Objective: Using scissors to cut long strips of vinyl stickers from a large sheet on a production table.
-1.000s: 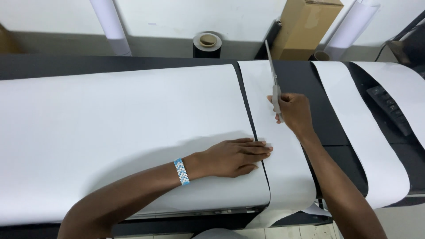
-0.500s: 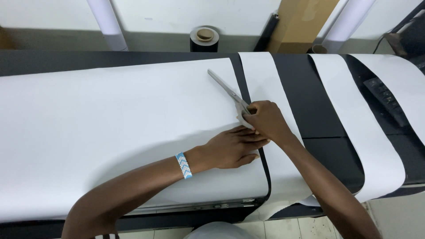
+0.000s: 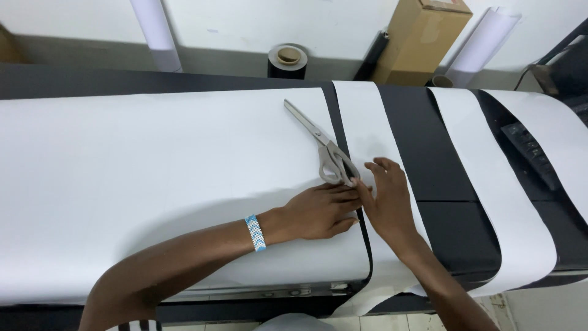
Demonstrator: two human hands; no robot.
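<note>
A wide white paper sheet [image 3: 153, 178] covers a black machine top [image 3: 429, 147]. My left hand [image 3: 318, 211] lies flat on the sheet's right edge, a beaded blue wristband [image 3: 255, 232] on its wrist. Steel scissors [image 3: 321, 147] lie on the sheet, blades closed and pointing up-left, handles next to my fingertips. My right hand [image 3: 386, 199] rests open on a narrow cut paper strip [image 3: 373, 159], fingers spread, touching the left hand's fingertips and just beside the scissor handles.
Two more white strips [image 3: 490, 178] [image 3: 551, 135] drape over the machine to the right, near a control panel [image 3: 530, 150]. Behind it stand a tape roll [image 3: 288, 60], a cardboard box [image 3: 419, 40] and white paper rolls [image 3: 156, 34] against the wall.
My right hand brought the scissors down from the strip, laid them on the wide sheet and let go; it now rests open on the strip. The left hand stayed put.
</note>
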